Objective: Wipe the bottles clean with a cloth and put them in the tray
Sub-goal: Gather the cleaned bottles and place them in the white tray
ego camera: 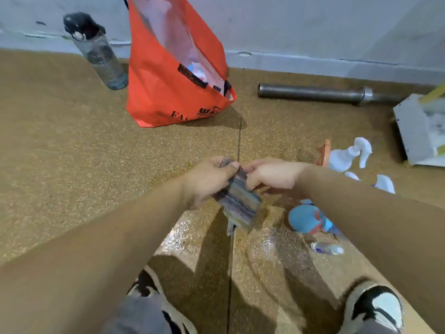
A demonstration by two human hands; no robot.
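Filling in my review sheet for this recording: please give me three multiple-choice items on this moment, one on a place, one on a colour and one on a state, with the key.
1. Where does the water bottle stand?
A) left of the bag
B) on the tray
C) between the shoes

2. What colour is the bag?
A) green
B) orange
C) black

3. What holds the cloth?
A) nothing, it lies on the floor
B) one hand alone
C) both hands

Key: 1 A, it stands upright to the bag's left. 2 B, its fabric is plainly orange. 3 C, the left hand and right hand both pinch its upper end.
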